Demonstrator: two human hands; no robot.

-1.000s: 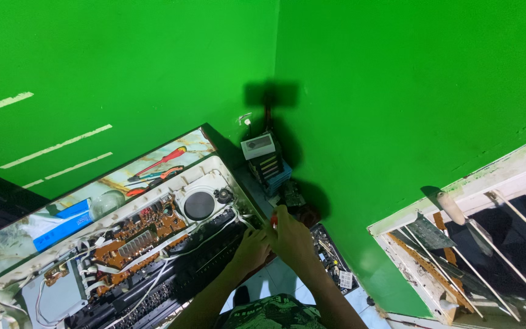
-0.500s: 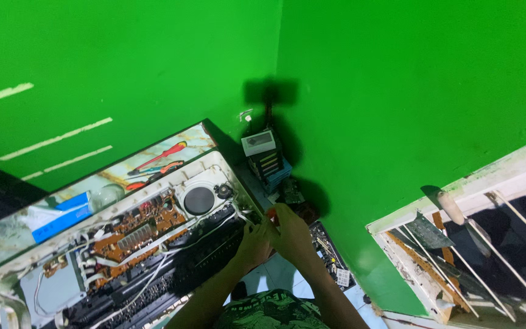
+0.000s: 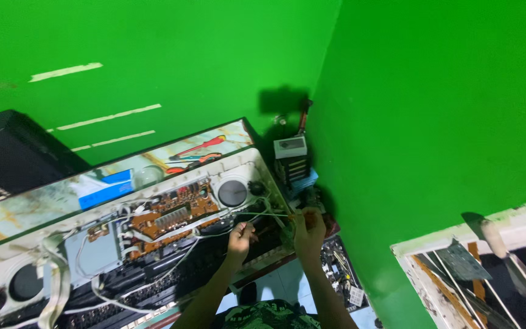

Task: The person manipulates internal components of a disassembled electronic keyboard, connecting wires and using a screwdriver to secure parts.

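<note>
An opened electronic keyboard (image 3: 123, 244) lies bottom-up on a table (image 3: 44, 201) against the green wall, its white shell showing the insides; everything else is placed from it. In the middle of the shell sits an orange-brown circuit board (image 3: 171, 213), with a grey metal box (image 3: 95, 253) just left of the board and a round dark speaker (image 3: 232, 193) just right of it. A second speaker (image 3: 25, 283) sits at the shell's far left end. White wires (image 3: 153, 268) loop from the board down over the dark lower half of the keyboard.

The person's left hand (image 3: 240, 237) is over the lower right part of the keyboard, below the right speaker, fingers curled close together — pinching a thin wire (image 3: 269, 214), as far as can be told. The right hand (image 3: 309, 228) is at the keyboard's right end, fingers closed around a small orange-tipped tool (image 3: 292, 215) that touches the same thin wire where it stretches between the two hands.

Behind the keyboard, on the table's back edge, lie a red-handled screwdriver (image 3: 205, 145), pliers (image 3: 193, 159) and a blue box (image 3: 106, 189). Just past the keyboard's right end, in the corner of the walls, stands a small grey meter (image 3: 291, 146) on a stack of parts. Below the right end lies a dark circuit board (image 3: 342, 277) — partly hidden by the right forearm.
</note>
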